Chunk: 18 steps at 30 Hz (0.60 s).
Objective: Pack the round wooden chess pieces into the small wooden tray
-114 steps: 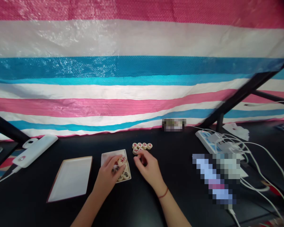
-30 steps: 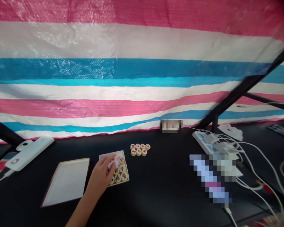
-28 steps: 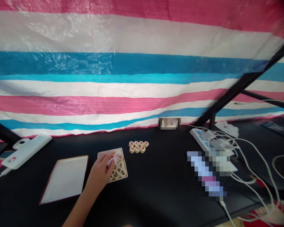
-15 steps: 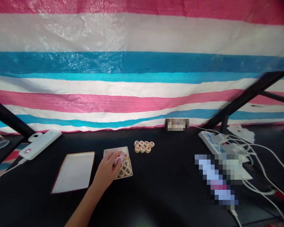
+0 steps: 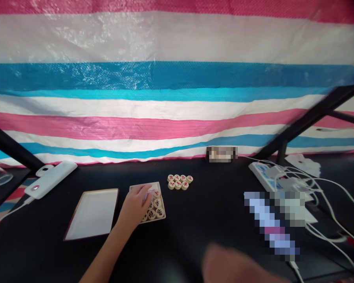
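Observation:
My left hand (image 5: 137, 204) reaches into a small white box (image 5: 164, 212), its fingers curled down over the far left part. Several round xiangqi pieces (image 5: 152, 214) lie in the box, mostly with black characters and one with a red one. Under the fingers shows something pale and purplish, perhaps thin plastic; what they hold is hidden. To the right of the box, several red-lettered xiangqi pieces (image 5: 178, 184) lie in two rows. My right hand (image 5: 235, 265) is smeared by motion at the bottom edge, and its fingers cannot be made out.
A white box lid (image 5: 91, 216) lies left of the box. Farther left is a white device (image 5: 51, 182) with a cable. On the right are a power strip (image 5: 262, 177) with tangled white cables and a blurred-out phone-like object (image 5: 271, 222). A striped sheet (image 5: 153, 110) hangs behind.
My right hand has come into view at the bottom. My left hand stays at the box, its fingers shifted slightly and tucked lower.

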Tool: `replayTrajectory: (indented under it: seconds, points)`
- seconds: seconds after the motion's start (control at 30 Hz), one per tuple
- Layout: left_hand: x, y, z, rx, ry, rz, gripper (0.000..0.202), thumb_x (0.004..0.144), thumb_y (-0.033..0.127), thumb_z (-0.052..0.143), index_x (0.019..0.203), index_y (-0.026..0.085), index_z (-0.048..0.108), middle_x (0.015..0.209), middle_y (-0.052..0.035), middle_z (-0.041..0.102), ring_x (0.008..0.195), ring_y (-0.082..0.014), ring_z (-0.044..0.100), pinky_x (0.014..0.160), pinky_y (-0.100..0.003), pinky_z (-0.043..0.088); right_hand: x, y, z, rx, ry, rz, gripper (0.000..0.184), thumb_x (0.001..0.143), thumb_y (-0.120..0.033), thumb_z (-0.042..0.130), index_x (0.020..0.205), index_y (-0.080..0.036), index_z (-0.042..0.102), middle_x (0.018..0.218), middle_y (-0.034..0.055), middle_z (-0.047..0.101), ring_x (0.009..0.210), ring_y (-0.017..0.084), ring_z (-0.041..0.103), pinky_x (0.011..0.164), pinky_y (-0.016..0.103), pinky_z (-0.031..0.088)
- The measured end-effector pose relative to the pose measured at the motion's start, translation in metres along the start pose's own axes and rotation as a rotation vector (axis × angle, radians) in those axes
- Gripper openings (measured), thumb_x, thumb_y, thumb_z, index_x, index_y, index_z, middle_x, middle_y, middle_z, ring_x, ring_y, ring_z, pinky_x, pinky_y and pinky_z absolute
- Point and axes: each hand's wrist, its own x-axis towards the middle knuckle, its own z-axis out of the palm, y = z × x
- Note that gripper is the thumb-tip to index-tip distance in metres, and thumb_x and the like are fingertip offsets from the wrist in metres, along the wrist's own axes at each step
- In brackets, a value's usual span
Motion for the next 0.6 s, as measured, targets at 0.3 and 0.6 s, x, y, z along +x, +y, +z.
replayTrajectory:
  seconds: [0.3,0.6]
  points:
    - [0.008,0.007,0.008,0.212,-0.151,0.008,0.025,0.093,0.028,0.045,0.098,0.023,0.069,0.105,-0.0073,0.070,0.101,-0.0242,0.062,0.090,-0.039,0.045,0.046,0.073,0.074,-0.337,-0.457,0.492,0.026,0.089,-0.013,0.045,0.101,-0.017,0.067,0.092,0.0088,0.072,0.085,0.022,0.069,0.072,0.027,0.049]
    - [0.010,0.018,0.008,0.234,-0.208,-0.023,0.024,0.093,0.027,0.046,0.086,0.019,0.068,0.097,-0.0082,0.069,0.093,-0.0248,0.064,0.084,-0.040,0.043,0.030,0.089,0.090,-0.205,-0.452,0.564,0.028,0.090,-0.015,0.043,0.095,-0.022,0.070,0.090,0.0042,0.073,0.082,0.017,0.068,0.072,0.022,0.044]
